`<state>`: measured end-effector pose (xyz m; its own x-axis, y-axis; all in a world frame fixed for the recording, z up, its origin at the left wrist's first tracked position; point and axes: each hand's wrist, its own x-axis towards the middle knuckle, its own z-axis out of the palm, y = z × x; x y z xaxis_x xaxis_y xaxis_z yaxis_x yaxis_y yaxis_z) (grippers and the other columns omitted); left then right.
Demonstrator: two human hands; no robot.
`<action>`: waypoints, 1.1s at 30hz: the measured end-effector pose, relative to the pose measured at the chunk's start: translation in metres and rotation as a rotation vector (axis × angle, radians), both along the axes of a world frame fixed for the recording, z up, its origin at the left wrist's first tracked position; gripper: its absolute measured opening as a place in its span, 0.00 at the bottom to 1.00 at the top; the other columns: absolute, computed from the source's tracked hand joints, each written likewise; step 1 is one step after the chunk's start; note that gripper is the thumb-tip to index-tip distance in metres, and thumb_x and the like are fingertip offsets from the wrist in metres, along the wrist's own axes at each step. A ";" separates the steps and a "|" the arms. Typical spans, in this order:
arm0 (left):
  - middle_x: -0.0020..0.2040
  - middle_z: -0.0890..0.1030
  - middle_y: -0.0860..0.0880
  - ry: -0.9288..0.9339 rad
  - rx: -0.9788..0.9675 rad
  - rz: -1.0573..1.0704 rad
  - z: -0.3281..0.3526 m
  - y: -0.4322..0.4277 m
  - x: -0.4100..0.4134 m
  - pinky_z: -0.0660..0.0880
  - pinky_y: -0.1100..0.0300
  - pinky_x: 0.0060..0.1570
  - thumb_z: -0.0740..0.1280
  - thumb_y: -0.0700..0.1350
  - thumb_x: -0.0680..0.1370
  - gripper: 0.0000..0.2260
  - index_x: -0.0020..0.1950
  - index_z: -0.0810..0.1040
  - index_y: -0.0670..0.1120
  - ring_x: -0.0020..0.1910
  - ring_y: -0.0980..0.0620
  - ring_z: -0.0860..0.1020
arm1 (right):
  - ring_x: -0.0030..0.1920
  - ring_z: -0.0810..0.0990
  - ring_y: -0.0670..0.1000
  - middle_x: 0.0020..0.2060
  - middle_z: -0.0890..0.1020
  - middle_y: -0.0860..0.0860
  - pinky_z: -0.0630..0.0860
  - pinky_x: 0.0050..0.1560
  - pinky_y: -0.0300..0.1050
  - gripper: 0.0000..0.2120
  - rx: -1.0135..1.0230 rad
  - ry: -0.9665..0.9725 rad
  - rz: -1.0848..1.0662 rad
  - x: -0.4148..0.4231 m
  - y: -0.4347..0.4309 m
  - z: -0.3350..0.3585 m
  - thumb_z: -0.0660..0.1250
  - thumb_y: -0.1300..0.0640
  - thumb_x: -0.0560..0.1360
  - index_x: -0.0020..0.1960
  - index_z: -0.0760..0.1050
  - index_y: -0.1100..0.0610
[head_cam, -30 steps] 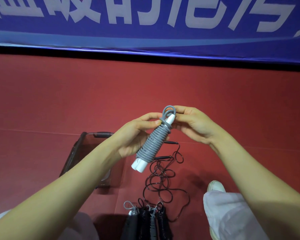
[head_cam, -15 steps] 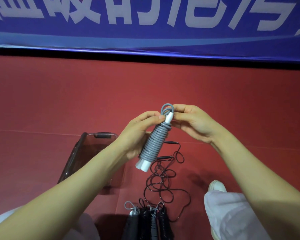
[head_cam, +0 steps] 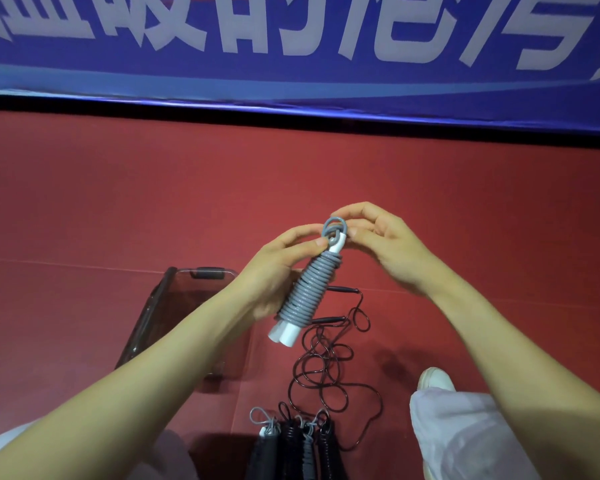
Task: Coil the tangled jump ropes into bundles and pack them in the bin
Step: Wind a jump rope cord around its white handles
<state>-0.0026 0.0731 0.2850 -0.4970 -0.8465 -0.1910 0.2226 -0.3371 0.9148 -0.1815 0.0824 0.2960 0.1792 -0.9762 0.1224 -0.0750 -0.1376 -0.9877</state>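
My left hand grips a grey jump rope coiled tightly round its two white handles, held tilted above the floor. My right hand pinches the small grey loop at the bundle's top end. Below it a black jump rope lies loose and tangled on the red floor. Several coiled bundles, black and grey, lie side by side at the bottom edge. A dark translucent bin stands on the floor to the left, partly hidden by my left arm.
A blue banner with white characters runs along the far edge of the red floor. My white trouser leg and white shoe are at the lower right.
The bundle has stayed in my hands and shifted slightly. My right fingers have moved up over the grey loop at its top, and the loop looks smaller.
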 end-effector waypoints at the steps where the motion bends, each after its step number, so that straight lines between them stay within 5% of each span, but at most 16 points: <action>1: 0.44 0.83 0.43 -0.004 -0.010 0.013 -0.001 0.000 0.000 0.76 0.59 0.35 0.69 0.43 0.73 0.14 0.58 0.79 0.48 0.34 0.47 0.80 | 0.48 0.82 0.45 0.49 0.84 0.51 0.75 0.52 0.36 0.17 0.011 0.018 -0.003 0.001 0.001 0.001 0.55 0.73 0.77 0.56 0.73 0.55; 7: 0.46 0.83 0.43 0.019 -0.002 0.072 -0.003 -0.001 -0.003 0.78 0.60 0.33 0.67 0.38 0.77 0.18 0.66 0.75 0.48 0.35 0.47 0.81 | 0.52 0.81 0.49 0.52 0.82 0.55 0.77 0.55 0.41 0.15 -0.109 0.146 0.014 0.007 0.006 -0.002 0.66 0.68 0.76 0.53 0.65 0.52; 14: 0.50 0.84 0.45 0.027 0.012 0.116 -0.002 0.000 -0.005 0.78 0.61 0.33 0.68 0.38 0.76 0.18 0.66 0.77 0.47 0.35 0.51 0.81 | 0.52 0.80 0.42 0.48 0.81 0.48 0.77 0.56 0.38 0.12 -0.169 0.240 0.037 0.004 0.008 -0.003 0.74 0.66 0.70 0.46 0.72 0.56; 19: 0.49 0.84 0.45 -0.008 -0.043 0.081 -0.001 -0.002 -0.003 0.77 0.61 0.33 0.67 0.37 0.77 0.15 0.63 0.79 0.46 0.37 0.51 0.82 | 0.53 0.81 0.42 0.50 0.82 0.45 0.77 0.54 0.35 0.05 -0.308 0.416 -0.053 -0.004 0.007 -0.004 0.72 0.60 0.74 0.45 0.77 0.52; 21: 0.46 0.84 0.44 -0.049 -0.062 0.066 -0.002 -0.003 -0.001 0.78 0.60 0.35 0.68 0.38 0.76 0.12 0.59 0.81 0.45 0.39 0.48 0.81 | 0.59 0.77 0.41 0.58 0.79 0.47 0.75 0.55 0.33 0.06 -0.446 0.565 -0.054 -0.011 0.004 -0.004 0.69 0.61 0.75 0.49 0.79 0.51; 26: 0.47 0.82 0.42 -0.120 -0.097 0.073 -0.008 -0.004 -0.003 0.76 0.59 0.39 0.68 0.39 0.76 0.09 0.55 0.81 0.44 0.42 0.47 0.78 | 0.63 0.73 0.49 0.64 0.73 0.47 0.75 0.59 0.55 0.05 -0.620 0.879 -0.037 -0.021 -0.003 -0.014 0.63 0.49 0.75 0.49 0.75 0.48; 30: 0.49 0.81 0.42 -0.098 -0.093 0.120 -0.009 -0.009 -0.005 0.77 0.59 0.37 0.68 0.40 0.77 0.10 0.57 0.80 0.43 0.43 0.45 0.78 | 0.60 0.72 0.49 0.57 0.74 0.49 0.69 0.63 0.43 0.10 -0.627 0.758 -0.109 -0.019 -0.007 -0.013 0.62 0.50 0.76 0.48 0.77 0.56; 33: 0.48 0.80 0.44 -0.096 -0.130 0.155 -0.012 -0.008 -0.008 0.76 0.58 0.35 0.67 0.38 0.77 0.09 0.56 0.78 0.46 0.41 0.47 0.77 | 0.48 0.72 0.46 0.46 0.74 0.49 0.67 0.49 0.32 0.08 -0.624 0.707 -0.144 -0.012 -0.004 -0.011 0.64 0.53 0.72 0.43 0.75 0.58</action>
<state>-0.0102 0.0646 0.2730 -0.3440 -0.9319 -0.1151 0.1726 -0.1832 0.9678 -0.1934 0.0784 0.2848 0.2947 -0.7901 0.5375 -0.6840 -0.5672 -0.4587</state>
